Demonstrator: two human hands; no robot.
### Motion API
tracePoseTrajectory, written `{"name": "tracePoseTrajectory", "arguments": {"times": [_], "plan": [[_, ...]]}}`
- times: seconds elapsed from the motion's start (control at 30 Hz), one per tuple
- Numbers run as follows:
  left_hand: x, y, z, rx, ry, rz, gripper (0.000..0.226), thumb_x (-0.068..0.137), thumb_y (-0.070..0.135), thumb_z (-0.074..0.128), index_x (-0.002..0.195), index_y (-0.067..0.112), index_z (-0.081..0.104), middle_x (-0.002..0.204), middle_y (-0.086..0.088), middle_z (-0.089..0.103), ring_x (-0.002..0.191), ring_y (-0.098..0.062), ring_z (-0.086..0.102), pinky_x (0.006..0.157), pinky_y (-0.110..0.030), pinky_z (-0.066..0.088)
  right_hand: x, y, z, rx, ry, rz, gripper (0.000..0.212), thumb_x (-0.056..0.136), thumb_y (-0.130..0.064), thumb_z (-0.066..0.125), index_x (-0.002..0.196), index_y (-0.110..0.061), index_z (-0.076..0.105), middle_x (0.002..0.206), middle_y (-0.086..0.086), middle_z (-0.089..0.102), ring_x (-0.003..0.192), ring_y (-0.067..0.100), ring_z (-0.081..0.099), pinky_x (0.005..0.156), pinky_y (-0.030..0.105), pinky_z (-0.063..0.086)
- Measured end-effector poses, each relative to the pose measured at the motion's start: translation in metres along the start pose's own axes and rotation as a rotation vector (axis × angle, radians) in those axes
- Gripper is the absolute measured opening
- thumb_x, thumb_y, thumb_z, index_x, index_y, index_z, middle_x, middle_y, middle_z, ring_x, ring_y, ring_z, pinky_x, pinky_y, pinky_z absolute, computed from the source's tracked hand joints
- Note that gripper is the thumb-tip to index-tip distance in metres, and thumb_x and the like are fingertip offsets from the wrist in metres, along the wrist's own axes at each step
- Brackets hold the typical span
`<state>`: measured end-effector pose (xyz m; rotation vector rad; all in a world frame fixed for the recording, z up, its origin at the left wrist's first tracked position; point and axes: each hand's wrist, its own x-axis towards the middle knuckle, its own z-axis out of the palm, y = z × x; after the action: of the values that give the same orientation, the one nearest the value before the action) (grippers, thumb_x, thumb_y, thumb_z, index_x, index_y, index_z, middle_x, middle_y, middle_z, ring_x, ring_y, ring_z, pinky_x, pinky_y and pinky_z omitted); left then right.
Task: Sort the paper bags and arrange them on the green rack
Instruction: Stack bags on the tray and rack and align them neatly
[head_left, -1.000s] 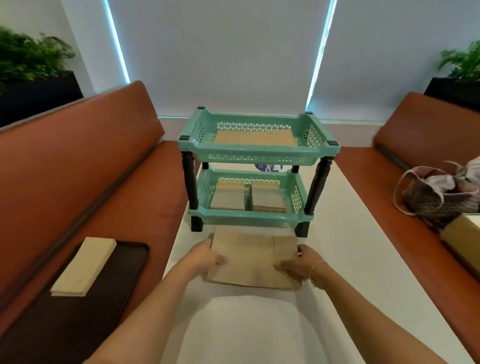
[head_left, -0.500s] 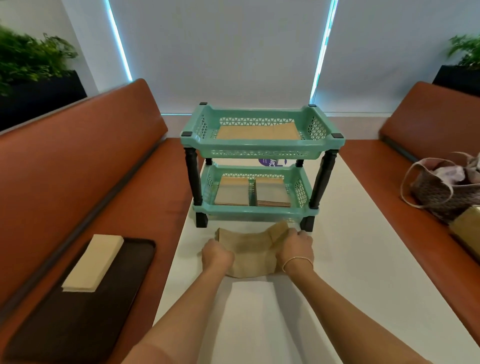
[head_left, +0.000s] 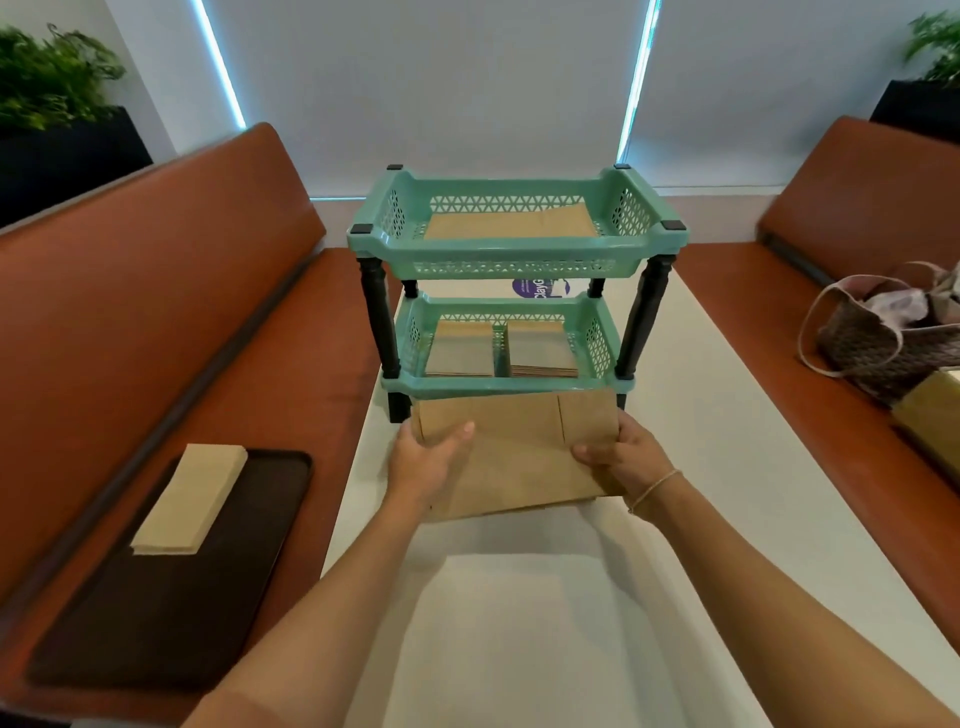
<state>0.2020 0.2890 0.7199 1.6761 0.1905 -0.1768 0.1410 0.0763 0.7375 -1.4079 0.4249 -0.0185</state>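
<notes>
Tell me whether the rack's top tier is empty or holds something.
Holds something. A flat brown paper bag lies in the top tier of the green rack, its surface visible above the front rim.

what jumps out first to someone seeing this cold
A green rack stands mid-table, with paper bags on both shelves. Just in front of it, the left hand and right hand hold a large brown bag by its sides. A tray lies on the left bench.

Purple sticker behind rack
</notes>
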Motion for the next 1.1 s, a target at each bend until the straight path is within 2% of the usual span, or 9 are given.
{"name": "tracePoseTrajectory", "arguments": {"times": [0.13, 0.27, 0.37, 0.53, 0.7, 0.8, 0.93, 1.03, 1.1], "plan": [[-0.013, -0.003, -0.005, -0.022, -0.121, 0.066, 0.04, 0.076, 0.023, 0.077, 0.111, 0.021, 0.057, 0.108, -0.002, 0.066, 0.103, -0.024, 0.061, 0.09, -0.046, 0.052, -0.014, 0.01, -0.01, -0.102, -0.013, -0.066, 0.046, 0.064, 0.017, 0.072, 0.093, -0.016, 0.062, 0.092, 0.006, 0.065, 0.085, 0.023, 0.061, 0.062, 0.029, 0.055], [-0.027, -0.022, -0.002, -0.11, -0.117, 0.037, 0.032, 0.069, 0.016, 0.082, 0.095, 0.022, 0.064, 0.098, -0.003, 0.07, 0.095, -0.022, 0.067, 0.085, -0.036, 0.055, -0.027, 0.035, -0.003, -0.215, 0.063, -0.109, 0.03, 0.061, 0.008, 0.078, 0.074, -0.016, 0.065, 0.071, -0.01, 0.065, 0.069, 0.008, 0.059, 0.055, 0.009, 0.051], [-0.032, -0.028, 0.0, -0.13, -0.109, 0.023, 0.032, 0.065, 0.011, 0.084, 0.091, 0.019, 0.066, 0.092, -0.001, 0.071, 0.09, -0.018, 0.068, 0.083, -0.031, 0.054, -0.03, 0.043, 0.0, -0.24, 0.131, -0.119, 0.03, 0.065, 0.01, 0.076, 0.087, -0.008, 0.067, 0.073, -0.009, 0.063, 0.066, 0.0, 0.058, 0.056, 0.005, 0.049], [-0.029, -0.026, -0.005, -0.157, -0.167, 0.021, 0.029, 0.065, 0.0, 0.081, 0.09, 0.011, 0.069, 0.089, -0.004, 0.073, 0.083, -0.017, 0.069, 0.08, -0.03, 0.055, -0.03, 0.039, -0.003, -0.242, 0.127, -0.081, 0.029, 0.071, 0.015, 0.07, 0.092, -0.005, 0.065, 0.083, -0.003, 0.062, 0.069, 0.002, 0.057, 0.059, 0.007, 0.05], [-0.036, -0.038, -0.008, -0.106, -0.233, 0.012, 0.031, 0.063, -0.008, 0.079, 0.09, 0.005, 0.071, 0.077, 0.004, 0.074, 0.073, -0.009, 0.07, 0.069, -0.02, 0.056, -0.027, 0.051, -0.011, -0.32, 0.117, 0.039, 0.035, 0.077, 0.01, 0.066, 0.111, 0.003, 0.061, 0.106, 0.019, 0.065, 0.101, 0.033, 0.063, 0.09, 0.043, 0.051], [-0.036, -0.027, -0.011, -0.095, -0.262, 0.047, 0.029, 0.065, -0.009, 0.078, 0.086, 0.01, 0.071, 0.08, 0.003, 0.074, 0.077, -0.01, 0.071, 0.073, -0.023, 0.055, -0.033, 0.033, -0.01, -0.314, 0.069, 0.031, 0.038, 0.073, 0.004, 0.073, 0.11, 0.002, 0.062, 0.097, 0.012, 0.065, 0.093, 0.027, 0.063, 0.088, 0.039, 0.051], [-0.031, 0.013, -0.016, -0.092, -0.259, 0.14, 0.032, 0.064, -0.004, 0.08, 0.091, 0.011, 0.07, 0.09, -0.002, 0.073, 0.088, -0.015, 0.069, 0.083, -0.031, 0.055, -0.036, -0.013, 0.0, -0.236, 0.055, -0.102, 0.03, 0.076, 0.013, 0.066, 0.105, 0.006, 0.063, 0.098, 0.014, 0.065, 0.106, 0.024, 0.059, 0.091, 0.043, 0.049], [-0.029, 0.058, -0.016, -0.097, -0.236, 0.251, 0.029, 0.066, -0.012, 0.075, 0.082, 0.011, 0.068, 0.073, 0.008, 0.073, 0.069, -0.004, 0.069, 0.076, -0.025, 0.058, -0.037, -0.054, 0.007, -0.222, 0.047, -0.229, 0.027, 0.075, 0.012, 0.069, 0.079, -0.015, 0.066, 0.08, -0.003, 0.064, 0.091, 0.02, 0.059, 0.075, 0.03, 0.054], [-0.029, 0.09, -0.015, -0.118, -0.206, 0.316, 0.029, 0.067, -0.014, 0.073, 0.086, 0.007, 0.068, 0.074, 0.01, 0.072, 0.064, -0.004, 0.068, 0.075, -0.025, 0.058, -0.035, -0.08, 0.01, -0.18, 0.033, -0.302, 0.029, 0.07, 0.011, 0.073, 0.077, -0.017, 0.067, 0.079, -0.002, 0.067, 0.082, 0.022, 0.062, 0.063, 0.023, 0.056]]}}
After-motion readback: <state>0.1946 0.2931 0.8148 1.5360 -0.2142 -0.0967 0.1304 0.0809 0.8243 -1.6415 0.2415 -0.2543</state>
